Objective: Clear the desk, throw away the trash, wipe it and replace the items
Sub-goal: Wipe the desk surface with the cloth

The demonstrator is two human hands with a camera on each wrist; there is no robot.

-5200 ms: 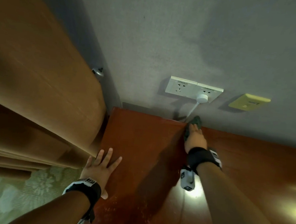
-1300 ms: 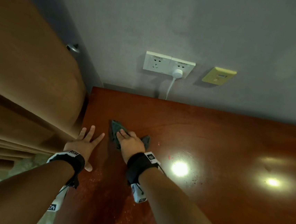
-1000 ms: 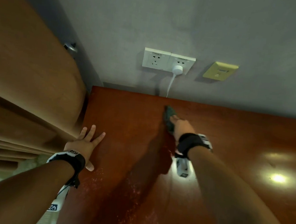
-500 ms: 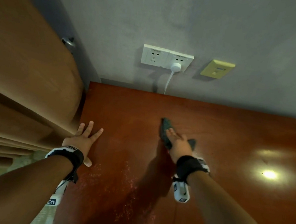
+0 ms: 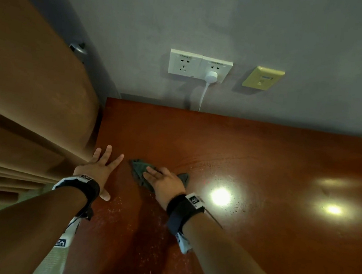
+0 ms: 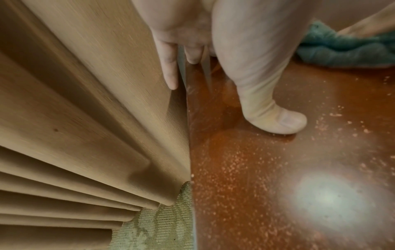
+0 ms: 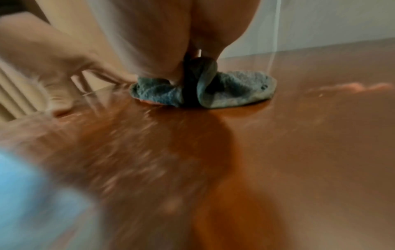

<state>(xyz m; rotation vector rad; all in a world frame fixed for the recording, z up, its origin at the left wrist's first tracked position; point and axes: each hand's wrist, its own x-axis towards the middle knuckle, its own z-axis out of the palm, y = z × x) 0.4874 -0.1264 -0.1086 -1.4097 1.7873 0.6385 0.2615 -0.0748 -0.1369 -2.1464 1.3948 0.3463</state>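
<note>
On reddish-brown desk (image 5: 261, 166), set against a grey wall, found no items standing within view. Noted pale specks (image 6: 235, 165) scattered over the near left part. Observed double socket (image 5: 200, 67) with white plug (image 5: 211, 75) on the wall behind, and tan curtain (image 5: 35, 100) hanging just beside the left edge.

Located teal cloth (image 5: 138, 170) on the desk near that left edge, bunched, long axis running roughly left to right (one corner showing on each side of the hand). Found right hand (image 5: 164, 182) directly on top of it, fingers straight and angled up-left toward the other hand, palm pressing the cloth down. Saw no curl round it from the head view; wrist view too blurred to add more. Found left hand (image 5: 99, 168) flat on the desk just beside the cloth, fingers spread, thumb planted, holding nothing, parted from the cloth by a narrow gap.

Judged wiping under way and replacing of items not yet begun. Placed the speckled patch nearer the body than the cloth, below and between the two hands. Expected the next stroke to call for a pull toward the front edge, by the right hand alone. Flagged left hand as an obstacle to any further leftward sweep.
</note>
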